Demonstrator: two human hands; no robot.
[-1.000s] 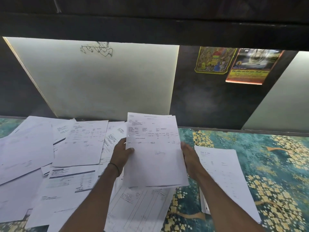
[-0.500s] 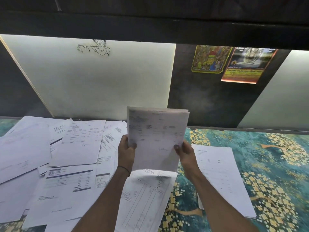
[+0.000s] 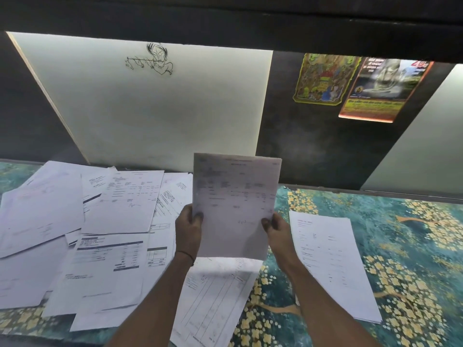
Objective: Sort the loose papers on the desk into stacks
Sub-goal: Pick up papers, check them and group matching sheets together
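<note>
A desk (image 3: 413, 234) covered in a teal cloth with yellow flowers runs across the whole view, and behind it a large white panel (image 3: 162, 108) with a small line drawing near its top leans against the dark wall. The loose papers (image 3: 100, 221) lie spread and overlapping over the left half of the desk, at many angles. A neater stack (image 3: 330, 266) of printed pages sits on the right side, apart from the spread. A ruled form (image 3: 213, 304) lies flat between the two forearms, near the front edge. Above it, a printed sheet (image 3: 235, 204) is held upright in the air at the middle, its text blurred. Both forearms reach forward and up from the bottom. The left hand (image 3: 188, 229) grips the sheet's left edge and the right hand (image 3: 278, 229) grips its right edge lower down, each with the thumb on the front face and the fingers curled behind. Two coloured posters (image 3: 323, 78) hang on the wall at the upper right. A thin dark cord (image 3: 186, 255) circles the left wrist.
</note>
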